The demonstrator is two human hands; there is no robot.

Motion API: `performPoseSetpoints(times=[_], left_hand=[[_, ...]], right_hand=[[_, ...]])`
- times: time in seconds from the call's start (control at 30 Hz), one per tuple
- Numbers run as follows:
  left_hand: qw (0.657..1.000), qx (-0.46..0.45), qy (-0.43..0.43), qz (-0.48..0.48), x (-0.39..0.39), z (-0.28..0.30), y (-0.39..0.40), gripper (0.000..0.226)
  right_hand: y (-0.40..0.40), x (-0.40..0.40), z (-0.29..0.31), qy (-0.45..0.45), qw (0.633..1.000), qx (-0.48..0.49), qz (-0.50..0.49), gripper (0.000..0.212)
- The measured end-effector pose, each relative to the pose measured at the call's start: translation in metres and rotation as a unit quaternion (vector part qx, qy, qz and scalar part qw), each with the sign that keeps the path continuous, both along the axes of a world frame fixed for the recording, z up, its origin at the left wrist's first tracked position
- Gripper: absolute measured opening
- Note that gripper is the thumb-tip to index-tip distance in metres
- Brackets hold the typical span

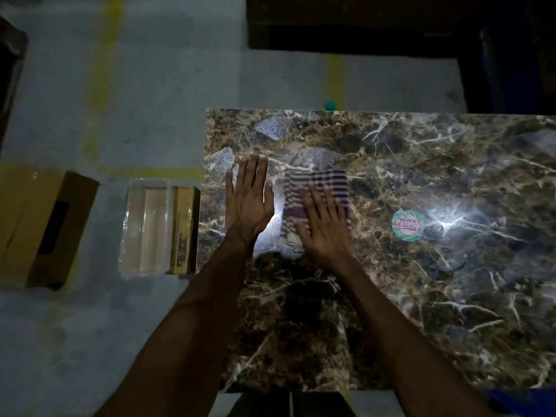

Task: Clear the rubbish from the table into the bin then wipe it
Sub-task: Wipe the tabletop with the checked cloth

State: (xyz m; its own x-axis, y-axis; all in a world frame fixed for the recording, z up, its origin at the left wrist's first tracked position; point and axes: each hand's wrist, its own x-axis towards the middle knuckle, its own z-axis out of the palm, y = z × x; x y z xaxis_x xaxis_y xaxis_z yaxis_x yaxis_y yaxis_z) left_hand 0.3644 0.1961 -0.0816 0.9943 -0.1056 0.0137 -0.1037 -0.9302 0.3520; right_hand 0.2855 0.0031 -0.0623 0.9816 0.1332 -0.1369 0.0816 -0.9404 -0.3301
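- Right hand (pixel 323 227), fingers straight, pressing striped cloth (pixel 316 194) flat near the marble-pattern table's (pixel 391 296) left edge.
- Left hand (pixel 248 200), fingers spread, bracing on bare tabletop just beside it.
- Best wiped in overlapping passes under even pressure, rightward past the round sticker (pixel 407 225).

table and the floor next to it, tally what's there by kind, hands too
hands: 2, left hand flat on the table, right hand flat on the cloth
striped cloth: 1
round sticker: 1
cardboard boxes on the floor: 2, large, small
clear plastic tray: 1
small teal object by the far edge: 1
total: 8
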Motion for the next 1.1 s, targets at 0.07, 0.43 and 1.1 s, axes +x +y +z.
performPoseSetpoints(times=[0.07, 0.43, 1.1], left_hand=[[1.0, 0.0, -0.004, -0.004, 0.001, -0.002, 0.001, 0.056], [1.0, -0.002, -0.022, -0.004, 0.001, -0.004, 0.002, 0.054], [0.997, 0.033, -0.061, -0.034, 0.036, 0.01, 0.007, 0.031]], right_hand=[[-0.016, 0.005, 0.0, 0.01, 0.999, -0.012, -0.047, 0.072], [0.02, 0.052, 0.0, -0.007, 1.0, -0.015, 0.02, 0.067], [-0.039, 0.083, 0.0, 0.01, 0.998, -0.044, -0.036, 0.066]])
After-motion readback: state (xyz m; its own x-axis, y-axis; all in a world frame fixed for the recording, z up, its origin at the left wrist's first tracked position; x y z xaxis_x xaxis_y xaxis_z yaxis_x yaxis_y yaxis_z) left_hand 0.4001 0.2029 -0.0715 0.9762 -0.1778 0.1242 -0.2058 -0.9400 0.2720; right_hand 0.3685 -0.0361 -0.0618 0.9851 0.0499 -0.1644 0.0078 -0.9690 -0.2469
